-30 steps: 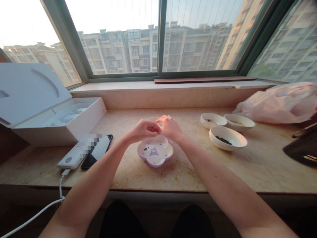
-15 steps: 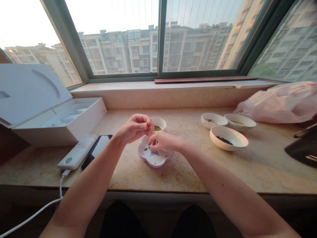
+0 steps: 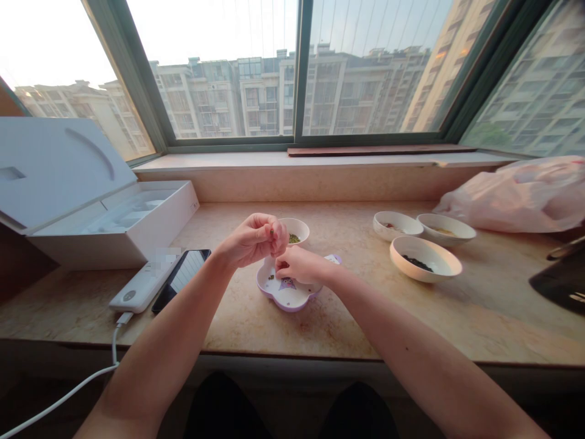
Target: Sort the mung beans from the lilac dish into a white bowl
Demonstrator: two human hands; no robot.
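Observation:
My left hand [image 3: 256,239] is closed in a pinch above the back left of a flower-shaped white plate [image 3: 295,303] with a lilac rim and a cartoon figure. A small, dark green mung bean shows between its thumb and finger. Lower and to the right, my right hand [image 3: 301,266] reaches into the plate with its fingertips drawn together. What they hold, if anything, is hidden. A few mung beans [image 3: 271,277] lie scattered on the plate. Just behind my hands stands a white bowl [image 3: 301,226] holding more green mung beans [image 3: 294,238], partly covered by my left hand.
To the right stand three white bowls: one with black beans [image 3: 418,263], one with reddish bits [image 3: 389,225], one with yellowish grains [image 3: 442,231]. Behind them lies a plastic bag [image 3: 521,195]. At left are an open white box [image 3: 159,222], a power bank [image 3: 144,286] and a phone [image 3: 183,277].
My right hand has shifted slightly over the plate, its fingers drawn closer together. My left hand keeps its pinch in nearly the same place. The whole view has shifted a little.

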